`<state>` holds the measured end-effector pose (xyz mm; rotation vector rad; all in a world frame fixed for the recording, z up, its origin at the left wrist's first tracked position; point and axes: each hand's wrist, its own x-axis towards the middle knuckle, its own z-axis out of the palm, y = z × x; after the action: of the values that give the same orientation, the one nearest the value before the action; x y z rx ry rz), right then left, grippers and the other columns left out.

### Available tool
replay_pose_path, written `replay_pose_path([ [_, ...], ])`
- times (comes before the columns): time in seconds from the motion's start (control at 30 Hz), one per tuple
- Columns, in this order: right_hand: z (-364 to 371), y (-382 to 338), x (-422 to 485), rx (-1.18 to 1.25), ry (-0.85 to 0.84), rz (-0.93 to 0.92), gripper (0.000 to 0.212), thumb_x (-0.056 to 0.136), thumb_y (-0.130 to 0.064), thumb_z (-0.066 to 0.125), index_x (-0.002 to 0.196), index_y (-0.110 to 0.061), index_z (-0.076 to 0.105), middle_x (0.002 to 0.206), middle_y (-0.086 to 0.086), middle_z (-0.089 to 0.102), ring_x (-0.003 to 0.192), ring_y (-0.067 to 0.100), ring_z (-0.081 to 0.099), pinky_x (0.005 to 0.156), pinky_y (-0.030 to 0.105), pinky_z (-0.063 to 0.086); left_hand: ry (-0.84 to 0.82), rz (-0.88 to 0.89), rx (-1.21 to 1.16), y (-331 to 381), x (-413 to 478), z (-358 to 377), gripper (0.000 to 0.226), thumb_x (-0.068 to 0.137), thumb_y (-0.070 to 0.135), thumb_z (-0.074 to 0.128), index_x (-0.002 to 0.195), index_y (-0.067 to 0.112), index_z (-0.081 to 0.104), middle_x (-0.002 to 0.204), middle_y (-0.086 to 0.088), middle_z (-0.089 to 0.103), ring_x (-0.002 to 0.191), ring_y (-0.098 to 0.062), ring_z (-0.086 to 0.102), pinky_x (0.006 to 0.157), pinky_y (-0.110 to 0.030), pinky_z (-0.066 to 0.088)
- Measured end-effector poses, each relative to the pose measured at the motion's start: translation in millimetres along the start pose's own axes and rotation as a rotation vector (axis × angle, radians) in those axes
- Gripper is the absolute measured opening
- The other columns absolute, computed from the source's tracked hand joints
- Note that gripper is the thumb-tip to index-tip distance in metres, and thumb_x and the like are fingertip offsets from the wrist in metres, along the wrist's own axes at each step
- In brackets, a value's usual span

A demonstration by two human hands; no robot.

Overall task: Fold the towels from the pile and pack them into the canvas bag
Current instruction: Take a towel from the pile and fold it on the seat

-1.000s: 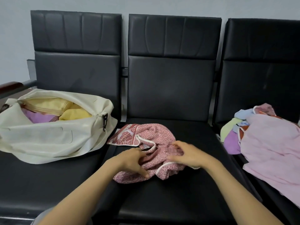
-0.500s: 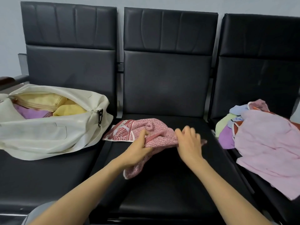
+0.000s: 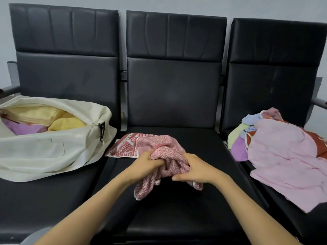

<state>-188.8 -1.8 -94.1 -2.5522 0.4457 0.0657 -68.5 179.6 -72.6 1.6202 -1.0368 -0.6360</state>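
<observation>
Bench (image 3: 175, 218), three black seats w/ backs, is seen from the front. Bag (image 3: 44, 151), cream canvas, is laid on the left seat, mouth open; yellow and purple towels are seen inside. Pile (image 3: 283, 156) is heaped on the right seat, pink towel on top. Red towel (image 3: 141, 145) is bunched mid-seat toward the back edge, one patterned corner spread flat near the bag. Left hand (image 3: 146, 163) & right hand (image 3: 196, 168) are both clenched on its crumpled part.

Our bare forearms reach in from the lower frame; left hand (image 3: 148, 163) and right hand (image 3: 196, 168) meet at center, fingers (image 3: 180, 177) curled closed.
</observation>
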Motion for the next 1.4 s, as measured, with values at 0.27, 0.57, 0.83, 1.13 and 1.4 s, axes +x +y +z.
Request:
replay_pose_path([
  [0.27,-12.1,-21.5,-12.9,-0.391,0.207,0.204,0.024,0.088,-0.013,0.055,0.111,-0.019,0.056,0.107,0.005,0.064,0.096,0.029,0.064,0.07,0.033,0.048,-0.062,-0.05,0.006,9.0,-5.3,-6.6,0.042,0.076,0.004,0.077,0.105,0.027,0.057,0.09,0.014,0.067,0.088,-0.007,0.064,0.076,-0.016,0.05],
  [0.57,-11.3,2.1,-1.2,-0.257,0.215,-0.1,0.035,0.077,-0.008,0.063,0.111,-0.018,0.056,0.121,-0.007,0.042,0.114,0.011,0.041,0.081,0.029,0.045,-0.266,-0.321,0.93,-24.2,1.2,-23.6,0.039,0.075,0.032,0.074,0.106,0.01,0.064,0.104,-0.004,0.063,0.097,-0.02,0.061,0.079,-0.023,0.046],
  [0.83,17.6,-7.9,-2.7,-0.106,-0.08,-0.071,0.052,0.078,-0.048,0.069,0.126,-0.045,0.05,0.118,-0.01,0.063,0.109,0.016,0.059,0.094,0.034,0.047,-0.239,-0.209,0.788,-43.0,1.0,-25.8,0.067,0.072,0.034,0.078,0.132,0.027,0.049,0.124,0.005,0.058,0.114,-0.016,0.055,0.1,-0.03,0.042],
  [1.13,12.4,2.7,4.6,-0.337,0.091,0.037,0.032,0.087,-0.024,0.061,0.117,-0.021,0.05,0.118,-0.001,0.048,0.115,0.021,0.048,0.09,0.036,0.042,-0.203,-0.162,0.956,-49.9,8.8,-24.8,0.038,0.075,0.036,0.071,0.108,0.019,0.065,0.108,0.002,0.042,0.107,-0.016,0.045,0.094,-0.028,0.041],
  [1.4,-1.4,4.1,-7.7,0.328,-0.005,0.059,0.038,0.071,-0.05,0.077,0.101,-0.035,0.059,0.097,-0.015,0.067,0.089,0.002,0.062,0.075,0.024,0.047,-0.141,-0.19,0.901,-46.1,5.6,-27.7,0.035,0.071,0.03,0.069,0.1,0.019,0.054,0.093,0.004,0.059,0.085,-0.018,0.058,0.075,-0.033,0.05],
])
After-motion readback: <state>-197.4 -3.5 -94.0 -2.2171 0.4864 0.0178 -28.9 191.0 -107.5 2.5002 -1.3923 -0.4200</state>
